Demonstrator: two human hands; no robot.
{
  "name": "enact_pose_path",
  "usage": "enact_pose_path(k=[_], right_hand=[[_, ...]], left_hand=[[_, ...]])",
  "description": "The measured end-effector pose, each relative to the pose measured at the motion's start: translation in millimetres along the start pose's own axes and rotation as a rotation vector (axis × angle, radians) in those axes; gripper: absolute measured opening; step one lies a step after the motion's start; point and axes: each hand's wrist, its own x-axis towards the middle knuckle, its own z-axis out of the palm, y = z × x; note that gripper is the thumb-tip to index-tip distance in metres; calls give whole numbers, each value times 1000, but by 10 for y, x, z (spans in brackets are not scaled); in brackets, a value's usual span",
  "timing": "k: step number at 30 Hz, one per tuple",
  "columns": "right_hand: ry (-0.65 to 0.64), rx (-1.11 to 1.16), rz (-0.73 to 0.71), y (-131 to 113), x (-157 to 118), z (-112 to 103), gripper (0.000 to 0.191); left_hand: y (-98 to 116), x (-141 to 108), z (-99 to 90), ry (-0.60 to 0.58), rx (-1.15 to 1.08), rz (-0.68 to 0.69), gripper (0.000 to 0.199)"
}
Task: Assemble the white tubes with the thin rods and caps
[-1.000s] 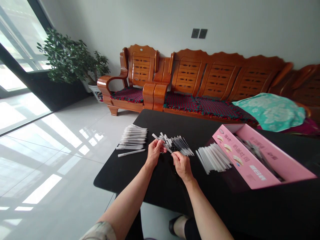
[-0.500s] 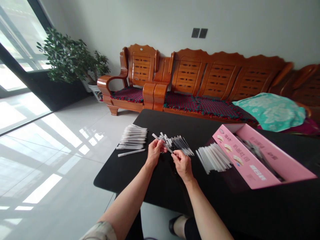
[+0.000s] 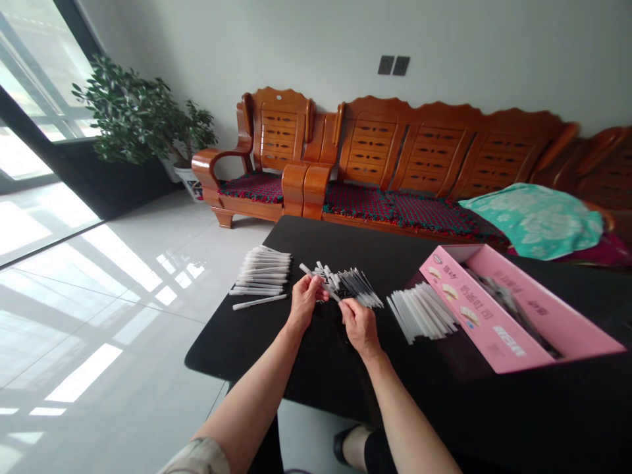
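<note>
Between my hands a whitish pen slants down to the right above the black table. My left hand pinches it near its upper left part. The fingers of my right hand are closed on its lower right end. Just behind the hands lie small white caps and a bunch of dark, thin refills. Left of my left hand, white pens lie in a stack, with a single pen in front. White tubes are piled to the right of my right hand.
A pink open box with dark items inside stands on the table's right. Behind the table are a wooden bench with a turquoise cloth and a wooden armchair. A potted plant stands back left.
My right hand has shifted very slightly, with its fingers still closed on the pen. The left hand and the piles look the same.
</note>
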Motion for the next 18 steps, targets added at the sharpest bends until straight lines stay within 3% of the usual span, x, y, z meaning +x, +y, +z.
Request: enact_pose_path(k=[5,18], right_hand=[[45,17,34,12,0,15,25],[-1,-8,6,-12,-2,0,29]], left_hand=[[-7,2,-6,-5,-4,6,43],[2,-4,-1,-18,-23,10,39]])
